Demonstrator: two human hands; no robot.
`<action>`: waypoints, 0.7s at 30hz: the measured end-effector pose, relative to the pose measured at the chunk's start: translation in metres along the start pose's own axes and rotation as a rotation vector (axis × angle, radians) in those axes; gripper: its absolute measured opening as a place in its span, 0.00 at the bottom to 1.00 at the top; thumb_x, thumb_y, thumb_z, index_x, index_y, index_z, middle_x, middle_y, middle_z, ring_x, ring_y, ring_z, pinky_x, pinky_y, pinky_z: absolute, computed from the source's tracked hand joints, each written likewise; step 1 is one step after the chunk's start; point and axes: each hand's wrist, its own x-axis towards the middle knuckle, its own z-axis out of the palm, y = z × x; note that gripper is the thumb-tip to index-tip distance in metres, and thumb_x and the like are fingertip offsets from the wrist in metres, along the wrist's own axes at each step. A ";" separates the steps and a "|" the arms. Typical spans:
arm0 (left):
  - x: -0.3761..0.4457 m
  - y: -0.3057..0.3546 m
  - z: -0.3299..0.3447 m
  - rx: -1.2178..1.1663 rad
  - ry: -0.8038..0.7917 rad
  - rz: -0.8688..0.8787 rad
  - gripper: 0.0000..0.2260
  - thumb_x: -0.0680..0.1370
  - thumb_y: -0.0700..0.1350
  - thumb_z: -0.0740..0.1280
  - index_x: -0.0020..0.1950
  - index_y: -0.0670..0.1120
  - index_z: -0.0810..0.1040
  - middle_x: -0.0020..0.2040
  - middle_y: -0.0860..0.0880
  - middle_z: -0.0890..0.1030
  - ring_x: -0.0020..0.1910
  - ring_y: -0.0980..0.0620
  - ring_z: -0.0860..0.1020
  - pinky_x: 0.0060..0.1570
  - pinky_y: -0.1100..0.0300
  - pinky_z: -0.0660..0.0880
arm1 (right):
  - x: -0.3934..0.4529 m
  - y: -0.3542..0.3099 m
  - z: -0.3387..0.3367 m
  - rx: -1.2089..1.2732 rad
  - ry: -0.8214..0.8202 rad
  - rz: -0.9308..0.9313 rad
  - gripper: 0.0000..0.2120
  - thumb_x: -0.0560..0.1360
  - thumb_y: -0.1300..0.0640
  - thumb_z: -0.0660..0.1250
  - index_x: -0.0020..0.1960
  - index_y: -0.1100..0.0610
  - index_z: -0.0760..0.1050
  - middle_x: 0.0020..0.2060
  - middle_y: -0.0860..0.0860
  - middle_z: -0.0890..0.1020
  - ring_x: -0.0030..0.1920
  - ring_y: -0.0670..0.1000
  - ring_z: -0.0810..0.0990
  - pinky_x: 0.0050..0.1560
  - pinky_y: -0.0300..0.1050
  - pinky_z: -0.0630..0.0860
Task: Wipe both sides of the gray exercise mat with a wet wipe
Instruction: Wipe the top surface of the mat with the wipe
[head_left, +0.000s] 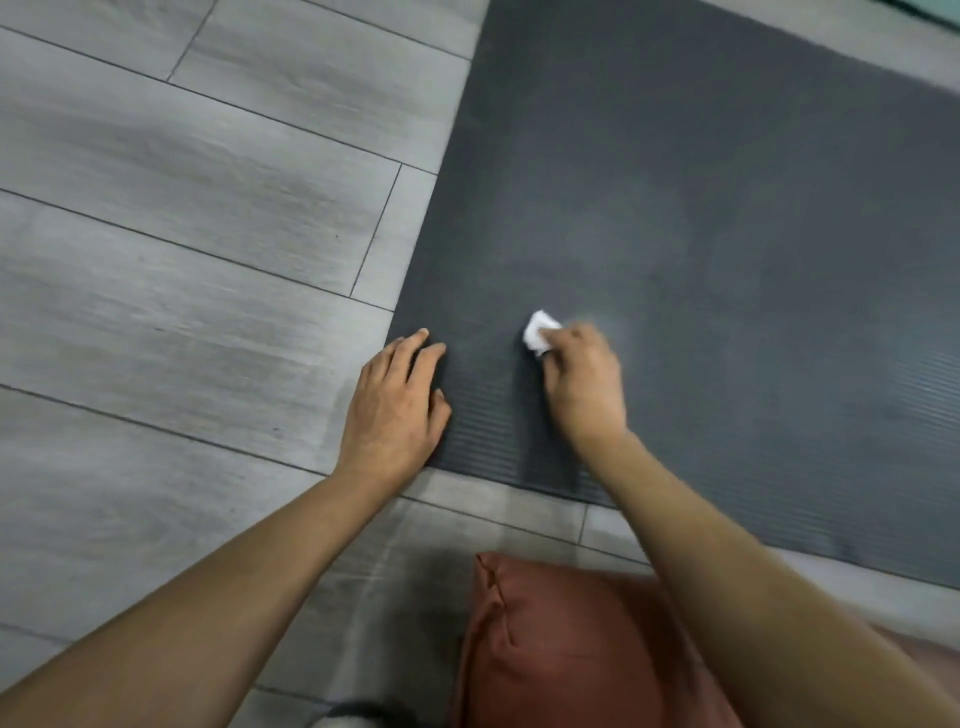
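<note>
The gray exercise mat (701, 218) lies flat on the floor, ribbed side up, stretching away to the upper right. My left hand (395, 405) rests flat on the mat's near left corner, fingers spread on its surface. My right hand (584, 379) is blurred and holds a small folded white wet wipe (537, 332) against the mat, a little right of the left hand. Most of the wipe is hidden under my fingers.
Light gray wood-look floor planks (182, 234) surround the mat on the left and near side. A reddish-brown cushion (561, 649) lies at the bottom of the view, just before the mat's near edge.
</note>
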 end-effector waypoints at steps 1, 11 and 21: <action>0.002 0.000 0.004 -0.006 0.010 -0.018 0.22 0.77 0.41 0.67 0.71 0.42 0.73 0.74 0.41 0.72 0.71 0.39 0.71 0.71 0.45 0.69 | -0.016 -0.019 0.010 0.022 -0.080 -0.165 0.13 0.72 0.66 0.67 0.56 0.59 0.81 0.44 0.59 0.79 0.44 0.62 0.77 0.45 0.51 0.74; -0.003 -0.007 0.036 0.097 0.112 0.043 0.20 0.83 0.43 0.58 0.74 0.39 0.72 0.75 0.40 0.71 0.74 0.39 0.68 0.75 0.45 0.65 | 0.101 0.089 -0.037 -0.330 0.015 -0.110 0.11 0.79 0.60 0.60 0.54 0.58 0.80 0.46 0.57 0.77 0.49 0.61 0.75 0.46 0.49 0.71; 0.002 -0.009 0.023 0.043 0.073 0.044 0.20 0.78 0.41 0.68 0.70 0.39 0.76 0.72 0.39 0.74 0.70 0.38 0.73 0.71 0.44 0.69 | 0.038 -0.072 0.041 0.014 -0.143 -0.135 0.12 0.72 0.65 0.64 0.53 0.60 0.82 0.43 0.59 0.78 0.45 0.61 0.76 0.41 0.51 0.75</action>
